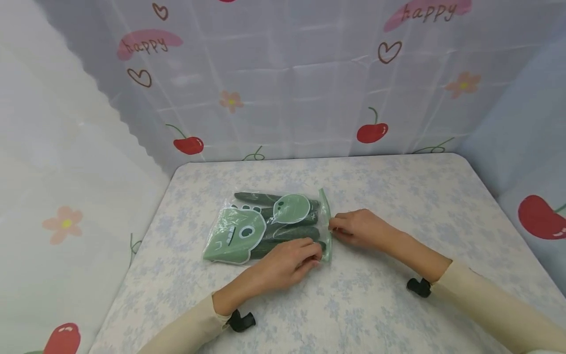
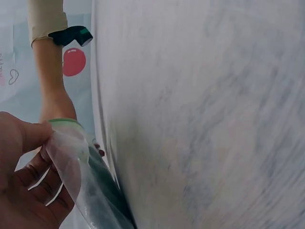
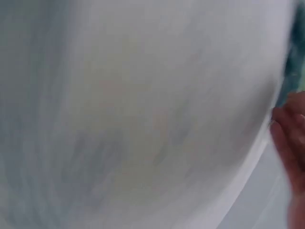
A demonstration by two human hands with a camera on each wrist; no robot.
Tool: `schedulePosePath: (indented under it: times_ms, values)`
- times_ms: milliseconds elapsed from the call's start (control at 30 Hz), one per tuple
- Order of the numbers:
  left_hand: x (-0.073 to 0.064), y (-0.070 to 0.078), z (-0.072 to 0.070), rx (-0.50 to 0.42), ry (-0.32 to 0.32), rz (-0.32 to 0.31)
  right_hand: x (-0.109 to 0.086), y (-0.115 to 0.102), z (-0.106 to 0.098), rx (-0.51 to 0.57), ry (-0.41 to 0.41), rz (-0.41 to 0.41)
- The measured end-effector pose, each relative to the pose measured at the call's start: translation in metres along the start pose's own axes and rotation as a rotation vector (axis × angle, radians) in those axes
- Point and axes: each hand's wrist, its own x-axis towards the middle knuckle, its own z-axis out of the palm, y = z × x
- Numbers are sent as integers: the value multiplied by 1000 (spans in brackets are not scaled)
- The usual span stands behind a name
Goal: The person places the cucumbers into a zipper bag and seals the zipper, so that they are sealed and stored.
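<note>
A clear zip bag with a green cartoon monster print lies flat on the table. Several long dark green cucumbers show through the plastic, side by side. Its green zip strip faces right. My left hand lies over the near right corner and pinches the bag's edge between thumb and fingers, as the left wrist view shows beside the clear plastic. At the middle of the zip strip, my right hand pinches the edge with its fingertips. The right wrist view shows only part of that hand.
The table has a pale blue floral cover. White curtains with cherries, flowers and hearts enclose it at the back and sides. Black wrist cameras sit under the left cuff and the right cuff.
</note>
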Motion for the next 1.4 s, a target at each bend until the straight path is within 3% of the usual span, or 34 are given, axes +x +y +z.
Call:
schedulePosePath:
  times_ms: [167, 233, 333, 467, 767, 1133, 1267, 1400]
  values:
    - [-3, 0, 1, -19, -7, 23, 2, -8, -3, 621, -96, 557]
    - [-4, 0, 2, -12, -4, 25, 3, -9, -2, 834, -124, 696]
    - [-4, 1, 3, -13, -4, 19, 4, -9, 1, 1052, -152, 804]
    - [-4, 3, 3, -21, -12, 10, -1, -7, 7, 1159, -161, 822]
    - [-4, 5, 4, -38, -36, -27, -10, -6, 14, 1201, -244, 699]
    - [-4, 4, 3, -13, -26, -29, -7, -6, 18, 1330, -230, 740]
    - [-5, 3, 4, -12, -29, -28, -9, 0, 20, 1411, -284, 734]
    - [-4, 1, 3, 2, -27, -7, -9, 11, 20, 1517, -366, 678]
